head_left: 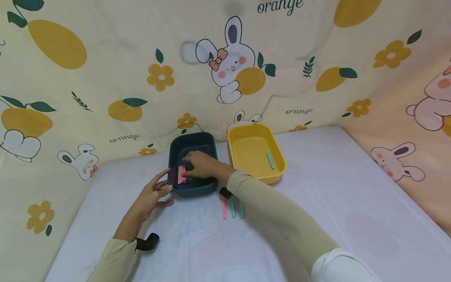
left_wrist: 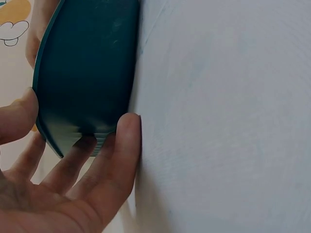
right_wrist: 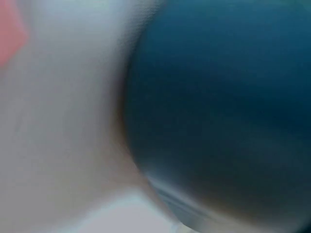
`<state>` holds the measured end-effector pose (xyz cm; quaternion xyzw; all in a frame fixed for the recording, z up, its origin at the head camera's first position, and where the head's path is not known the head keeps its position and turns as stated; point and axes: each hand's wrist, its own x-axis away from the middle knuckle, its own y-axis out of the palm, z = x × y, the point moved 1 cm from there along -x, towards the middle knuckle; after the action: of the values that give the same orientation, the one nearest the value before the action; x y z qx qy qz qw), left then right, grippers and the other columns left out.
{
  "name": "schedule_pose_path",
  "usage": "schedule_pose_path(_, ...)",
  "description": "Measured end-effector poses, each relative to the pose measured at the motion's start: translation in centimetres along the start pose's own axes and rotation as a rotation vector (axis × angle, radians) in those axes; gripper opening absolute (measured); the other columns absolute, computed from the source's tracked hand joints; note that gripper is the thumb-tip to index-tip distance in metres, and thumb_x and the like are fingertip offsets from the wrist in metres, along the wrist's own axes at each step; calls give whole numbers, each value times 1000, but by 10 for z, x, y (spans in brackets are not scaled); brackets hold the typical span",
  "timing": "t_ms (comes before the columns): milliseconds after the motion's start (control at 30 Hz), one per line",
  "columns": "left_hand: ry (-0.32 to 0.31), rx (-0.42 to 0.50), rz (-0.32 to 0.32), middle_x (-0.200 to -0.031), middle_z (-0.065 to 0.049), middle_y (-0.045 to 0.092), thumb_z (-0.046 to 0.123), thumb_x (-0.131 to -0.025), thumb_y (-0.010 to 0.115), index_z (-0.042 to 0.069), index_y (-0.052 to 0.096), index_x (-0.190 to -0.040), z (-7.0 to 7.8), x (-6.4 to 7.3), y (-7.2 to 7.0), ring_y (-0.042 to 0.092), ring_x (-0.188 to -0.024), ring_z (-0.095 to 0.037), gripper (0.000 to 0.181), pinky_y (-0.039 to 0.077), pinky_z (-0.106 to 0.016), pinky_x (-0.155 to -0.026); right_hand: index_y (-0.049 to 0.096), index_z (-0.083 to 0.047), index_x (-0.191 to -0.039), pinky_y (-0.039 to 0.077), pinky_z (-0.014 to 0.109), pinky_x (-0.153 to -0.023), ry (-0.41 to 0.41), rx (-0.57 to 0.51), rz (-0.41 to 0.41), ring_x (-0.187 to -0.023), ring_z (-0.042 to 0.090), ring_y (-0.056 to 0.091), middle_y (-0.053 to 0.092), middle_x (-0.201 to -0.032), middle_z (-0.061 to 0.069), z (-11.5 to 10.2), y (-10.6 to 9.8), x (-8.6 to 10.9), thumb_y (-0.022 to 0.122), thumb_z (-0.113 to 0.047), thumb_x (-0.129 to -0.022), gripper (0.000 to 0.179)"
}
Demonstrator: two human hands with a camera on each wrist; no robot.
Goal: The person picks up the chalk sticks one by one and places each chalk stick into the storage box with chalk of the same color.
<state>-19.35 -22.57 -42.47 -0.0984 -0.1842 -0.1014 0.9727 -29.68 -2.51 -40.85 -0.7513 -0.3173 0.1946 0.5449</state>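
A dark blue bin point(head_left: 192, 192) stands on the table, with several pink sticks point(head_left: 181, 175) side by side at its left. My right hand point(head_left: 202, 164) reaches into it; thumb and forefinger are spread, the thumb overlapping the sticks' right edge in the head view. My left hand point(head_left: 149, 197) is at the bin's left end. In the left wrist view, one digit touches the rim of the bin point(left_wrist: 87, 63) and the other fingers point(left_wrist: 127, 141) spread against its outer end wall, close to the table. The right wrist view is blurred, mostly filled by the bin point(right_wrist: 218, 121).
A yellow bin point(head_left: 278, 172) stands to the right, holding one green stick point(head_left: 269, 160). In front, one pink stick point(head_left: 223, 207) and two green sticks point(head_left: 241, 208) lie on the table point(head_left: 197, 243), partly behind my right wrist. A patterned cloth point(head_left: 169, 39) hangs behind.
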Motion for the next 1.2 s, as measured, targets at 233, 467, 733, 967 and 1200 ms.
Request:
schedule_pose_path(233, -13, -7, 11, -164, -21, 20, 14, -103, 52, 37, 18, -158, 1, 1, 2, 33, -143, -44, 68, 58, -44, -93, 51, -13, -146, 37, 40, -119, -32, -55, 23, -139, 22, 46, 50, -150, 6, 5, -10, 21, 61, -50, -95, 64)
schedule_pose_path(467, -19, -2, 9, -164, -20, 21, 14, -103, 52, 38, 18, -158, -1, 1, 1, 34, -143, -44, 69, 58, -44, -93, 47, -16, -149, 37, 43, -118, -24, -107, 33, -141, 23, 42, 46, -153, 5, 6, -14, 50, 61, -53, -95, 67)
schedule_pose_path(733, -10, -8, 13, -164, -19, 23, 13, -103, 51, 38, 19, -158, 1, -1, 1, 36, -141, -43, 69, 58, -45, -93, 47, -20, -149, 40, 43, -116, -14, -166, 56, -140, 23, 42, 47, -152, 4, 10, -16, 87, 64, -52, -92, 68)
schedule_pose_path(967, -10, -13, 15, -164, -19, 23, 14, -103, 52, 39, 18, -158, 4, -1, 0, 36, -141, -42, 69, 58, -45, -94, 46, -23, -150, 42, 42, -115, 3, -179, 90, -139, 20, 44, 48, -151, 0, 17, -13, 117, 66, -53, -91, 70)
schedule_pose_path(1200, -8, -17, 14, -163, -19, 24, 13, -103, 52, 38, 19, -158, 1, -2, 1, 37, -140, -42, 69, 58, -44, -92, 47, -24, -149, 43, 44, -113, 58, -199, 145, -138, 21, 44, 49, -151, 1, 24, -10, 138, 72, -54, -86, 73)
